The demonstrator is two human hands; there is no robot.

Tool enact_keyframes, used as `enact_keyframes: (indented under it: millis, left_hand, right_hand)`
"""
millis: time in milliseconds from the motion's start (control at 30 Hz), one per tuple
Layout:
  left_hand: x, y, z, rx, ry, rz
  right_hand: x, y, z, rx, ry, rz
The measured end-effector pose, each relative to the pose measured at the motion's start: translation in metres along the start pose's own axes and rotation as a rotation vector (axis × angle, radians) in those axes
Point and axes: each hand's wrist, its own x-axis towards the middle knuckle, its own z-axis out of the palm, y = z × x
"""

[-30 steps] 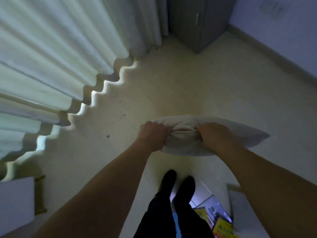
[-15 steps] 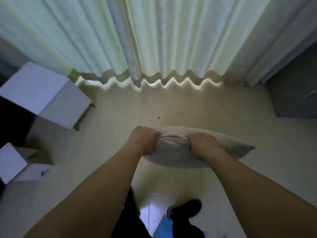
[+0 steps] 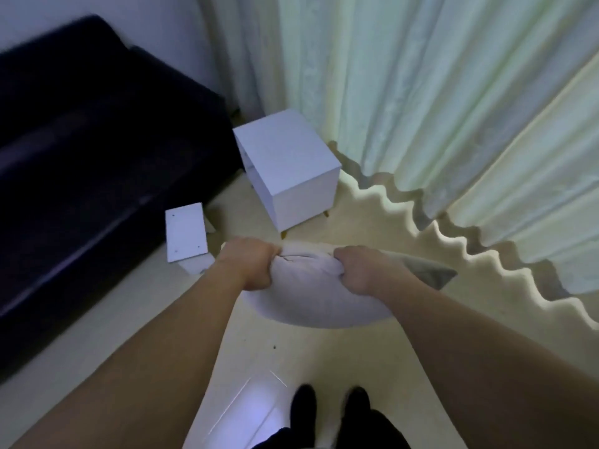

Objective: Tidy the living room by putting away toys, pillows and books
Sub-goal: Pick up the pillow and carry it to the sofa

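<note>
I hold a pale beige pillow in front of me, above the floor, with both hands gripping its near edge. My left hand is clenched on the left part of that edge. My right hand bunches the fabric a little to the right. The pillow's right corner points toward the curtain. A dark sofa fills the left side of the view, with its seat bare.
A white cube side table on short wooden legs stands beside the sofa's end. A smaller white box lies on the floor near the sofa. Long pale curtains hang at the right and back. My dark shoes are below.
The view has swung left, from the grey cabinet and curtain to the sofa and white table. Both hands keep the same grip on the pillow.
</note>
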Motion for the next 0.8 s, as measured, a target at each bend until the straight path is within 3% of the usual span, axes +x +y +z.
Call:
enact_keyframes:
  millis: [233,467,567,800]
  left_hand:
    - [-0.012,-0.150,-0.035,-0.131,0.081,-0.268]
    - [-0.027,-0.284,-0.031,-0.050,0.239,-0.461]
    - [-0.026,-0.346,-0.027,-0.044,0.250,-0.509]
    - [-0.002,-0.494,-0.020,-0.112,0.247,-0.495]
  right_hand:
    - [0.131,-0.098,-0.077,-0.027,0.102,-0.247]
    - [0.245,-0.219,-0.136,-0.044,0.144,-0.408]
    - [0.284,-0.284,-0.150,-0.139,0.145,-0.473]
    - [0.362,-0.431,-0.179,-0.286,0.141,-0.423]
